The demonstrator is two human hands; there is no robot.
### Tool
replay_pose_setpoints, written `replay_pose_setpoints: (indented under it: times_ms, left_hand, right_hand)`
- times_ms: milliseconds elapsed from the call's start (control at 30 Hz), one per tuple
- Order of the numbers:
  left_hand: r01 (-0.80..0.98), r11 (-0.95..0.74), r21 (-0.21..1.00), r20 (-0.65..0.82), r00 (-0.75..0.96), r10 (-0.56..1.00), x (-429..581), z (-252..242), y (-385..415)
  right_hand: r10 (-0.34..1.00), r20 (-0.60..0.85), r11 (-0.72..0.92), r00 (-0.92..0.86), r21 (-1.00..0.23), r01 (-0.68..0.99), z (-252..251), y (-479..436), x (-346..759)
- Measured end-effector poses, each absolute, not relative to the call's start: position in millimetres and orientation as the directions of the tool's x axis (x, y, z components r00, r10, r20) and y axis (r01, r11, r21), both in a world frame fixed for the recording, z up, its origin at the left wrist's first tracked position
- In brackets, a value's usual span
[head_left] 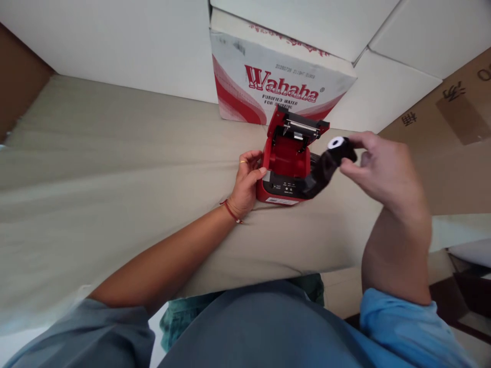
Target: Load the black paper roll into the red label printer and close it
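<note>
A small red and black receipt printer sits on the cloth-covered table, its lid raised and its red paper bay exposed. My left hand grips the printer's left side, thumb on the top edge and fingers against the wall. To the right of the printer, my right hand is closed in a pinch on a small paper roll with a white end, dark on the outside. From the roll a black strip hangs loose in a curl down over the printer's front right corner. Motion blurs the strip somewhat.
Behind the printer a white and red Wahaha carton leans against white boxes. A brown cardboard box stands at the right. Beige cloth covers the table, whose near edge lies against my body.
</note>
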State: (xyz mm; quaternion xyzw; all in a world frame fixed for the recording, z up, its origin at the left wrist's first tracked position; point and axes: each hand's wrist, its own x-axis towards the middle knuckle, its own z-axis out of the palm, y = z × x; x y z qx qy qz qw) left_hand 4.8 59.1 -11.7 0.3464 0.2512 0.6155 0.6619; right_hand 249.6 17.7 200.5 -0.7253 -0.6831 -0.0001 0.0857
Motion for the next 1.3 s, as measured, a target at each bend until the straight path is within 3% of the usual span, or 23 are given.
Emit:
replay_pose_setpoints:
  times_ms: [133,233,333,433,533,667,733,867,1000,1100,1167,1300]
  left_hand:
    - [-0.642,0.001,0.767,0.094,0.115,0.989,7,-12,59]
    - [-0.638,-0.001,0.77,0.095,0.113,0.989,8,-11,60]
    - [-0.644,0.006,0.765,0.085,0.11,0.99,8,-11,59]
    - [-0.641,0.005,0.768,0.085,0.11,0.99,7,-9,58]
    - [-0.634,0.004,0.773,0.079,0.103,0.992,6,-8,58]
    - [-0.641,0.03,0.767,0.064,0.122,0.99,7,-7,57]
    - [-0.639,0.023,0.769,0.073,0.123,0.99,7,-7,57]
    - [-0.626,-0.002,0.78,0.096,0.116,0.989,8,-10,58]
    - [-0.617,0.0,0.787,0.097,0.123,0.988,8,-12,59]
    - [-0.613,-0.004,0.79,0.106,0.13,0.986,8,-12,59]
    - [-0.613,-0.008,0.79,0.104,0.122,0.987,8,-12,59]
    - [-0.616,-0.004,0.788,0.095,0.115,0.989,8,-12,59]
  right_hand:
    - [0.964,-0.163,-0.226,0.212,-0.073,0.971,179,39,332]
    - [0.933,-0.266,-0.263,0.243,-0.041,0.964,146,58,361]
    - [0.954,-0.18,-0.252,0.239,-0.05,0.967,118,71,355]
    - [0.988,-0.032,-0.155,0.152,-0.162,0.975,98,83,327]
    - [0.997,-0.08,-0.045,0.025,-0.265,0.963,84,96,296]
    - [0.996,-0.085,-0.042,0.019,-0.278,0.96,88,90,287]
    - [0.995,-0.052,-0.095,0.082,-0.359,0.929,106,72,303]
    - [0.987,0.027,-0.09,0.155,-0.711,0.698,166,20,339]
    - [0.995,0.094,0.094,-0.024,-0.861,0.5,213,-4,326]
    - [0.977,-0.055,0.074,-0.208,-0.822,0.565,215,14,283]
    - [0.955,-0.141,0.084,-0.262,-0.717,0.692,202,34,250]
    - [0.947,-0.182,0.203,-0.266,-0.303,0.931,168,62,195]
